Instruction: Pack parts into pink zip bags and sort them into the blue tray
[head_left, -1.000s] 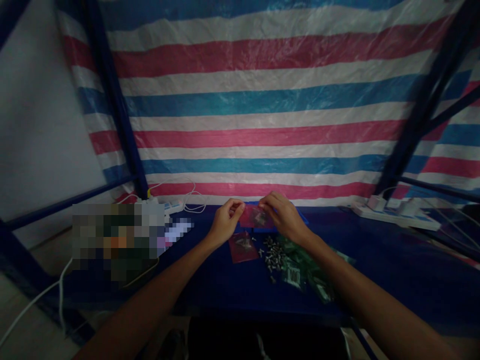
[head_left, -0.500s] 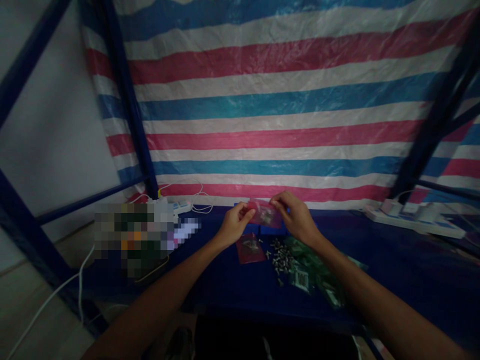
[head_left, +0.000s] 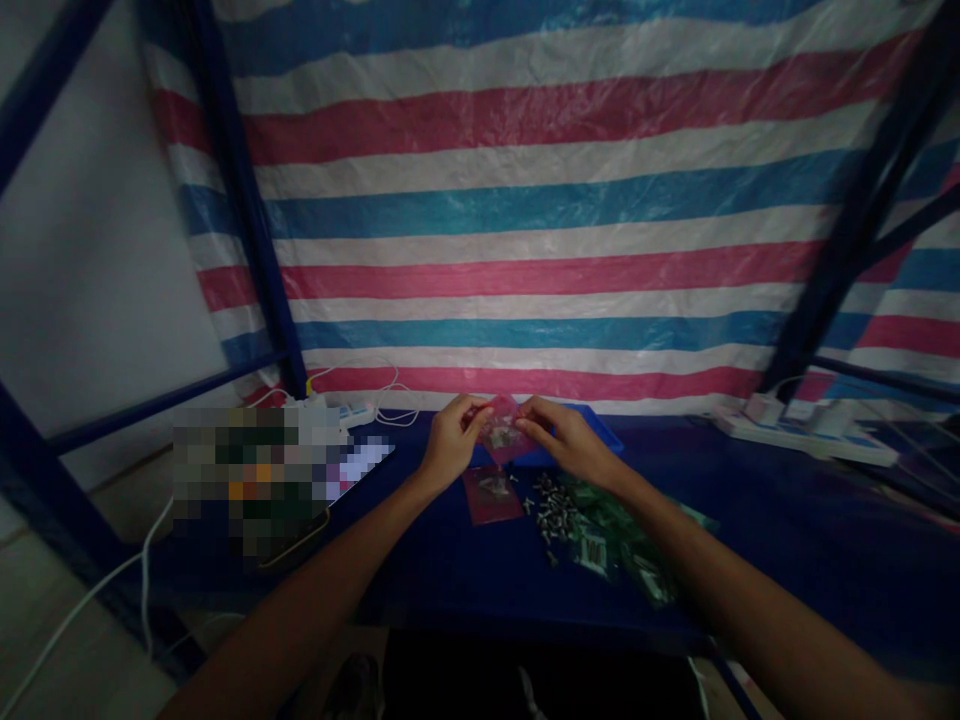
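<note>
A pink translucent plastic bag (head_left: pixel 505 436) with small metal pieces inside is held up between my two hands. My left hand (head_left: pixel 453 434) pinches its upper left edge, and my right hand (head_left: pixel 561 434) pinches the upper right edge. Below it on the blue table lies a second pink bag (head_left: pixel 493 497), flat, also with small metal parts in it. Beside that bag is a loose pile of screws (head_left: pixel 555 510). Green plastic bags (head_left: pixel 619 530), some with white labels, lie right of the screws, partly under my right forearm.
Behind my hands sits a blue tray (head_left: pixel 601 430). Power strips (head_left: pixel 810 436) with plugs and cables stand at the back right and back left. A phone-like device (head_left: pixel 361 470) lies at left beside a blurred-out heap. Blue metal posts (head_left: pixel 244 200) and a striped tarp (head_left: pixel 525 220) enclose the table.
My hands have come closer together, and the bag between them is bunched up at its top instead of stretched out. The view has shifted slightly.
</note>
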